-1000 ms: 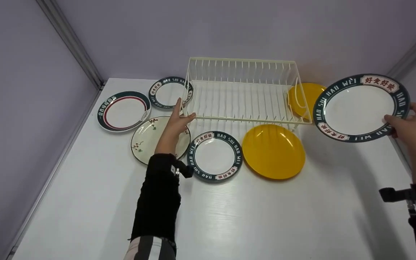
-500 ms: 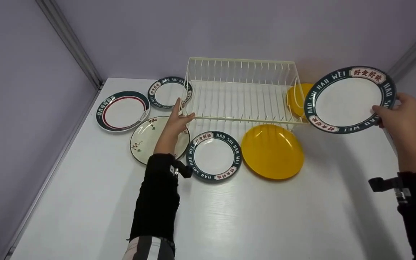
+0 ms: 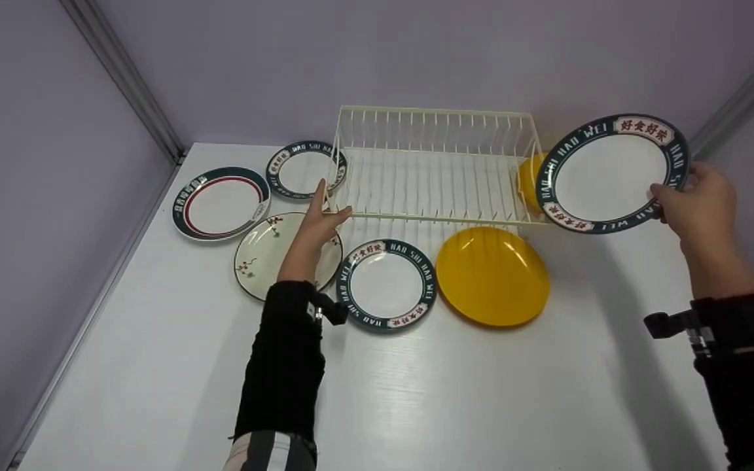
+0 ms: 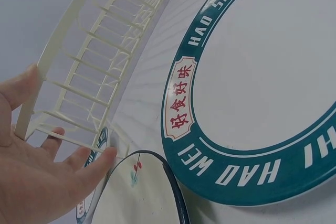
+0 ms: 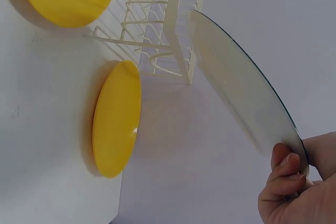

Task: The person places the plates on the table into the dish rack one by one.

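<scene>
- Head view: the right hand (image 3: pixel 701 206) pinches the rim of a large green-rimmed plate (image 3: pixel 612 173), held tilted in the air over the right end of the cream dish rack (image 3: pixel 432 167); a yellow plate (image 3: pixel 527 183) lies partly hidden behind it
- Left hand (image 3: pixel 317 226) rests with straight fingers against the rack's front left corner, holding nothing; under it lies a floral plate (image 3: pixel 260 252)
- Right wrist view: fingers (image 5: pixel 283 174) curl round the plate's edge (image 5: pixel 247 93); the rack (image 5: pixel 157 19) stands just beyond

Right hand (image 3: pixel 698 206) has carried the green-rimmed plate (image 3: pixel 609 173) toward 9 o'clock and slightly upward, its edge now overlapping the rack's (image 3: pixel 436 163) right end.
</scene>
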